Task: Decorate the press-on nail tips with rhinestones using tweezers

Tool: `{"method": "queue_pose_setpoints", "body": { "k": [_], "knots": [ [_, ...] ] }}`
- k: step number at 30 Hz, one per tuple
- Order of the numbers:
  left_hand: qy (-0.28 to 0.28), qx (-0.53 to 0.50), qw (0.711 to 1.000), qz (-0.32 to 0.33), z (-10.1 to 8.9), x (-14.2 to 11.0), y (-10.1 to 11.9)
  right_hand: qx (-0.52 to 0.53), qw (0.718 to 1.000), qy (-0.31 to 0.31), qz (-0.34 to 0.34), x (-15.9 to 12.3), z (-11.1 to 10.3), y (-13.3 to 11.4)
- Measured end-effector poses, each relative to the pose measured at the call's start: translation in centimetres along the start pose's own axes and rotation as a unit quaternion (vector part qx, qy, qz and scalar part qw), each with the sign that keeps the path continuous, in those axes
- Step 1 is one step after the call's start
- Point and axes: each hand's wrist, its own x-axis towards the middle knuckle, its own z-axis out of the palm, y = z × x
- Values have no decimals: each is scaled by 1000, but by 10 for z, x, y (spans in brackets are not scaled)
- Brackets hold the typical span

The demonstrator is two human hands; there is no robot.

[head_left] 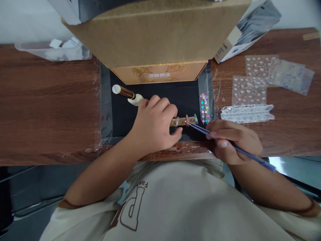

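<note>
The nail holder [184,121], a small gold stand, lies on the black mat [120,113] at the near centre, and the left hand [152,125] closes around it to keep it steady. The right hand [233,140] pinches blue tweezers [225,144] like a pen, tip touching the holder; the gem sticker strip [204,107] waits just beyond.

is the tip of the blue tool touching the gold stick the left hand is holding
Touching: in the head view the blue tool tip lands on the gold stick, no gap visible.
</note>
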Motion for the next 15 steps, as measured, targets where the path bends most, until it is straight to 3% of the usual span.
{"method": "queue_pose_setpoints", "body": {
  "k": [15],
  "knots": [
    [-38,-37,998,39,4,2,1,3,999,5,-33,5,2,-1]
  ]
}}
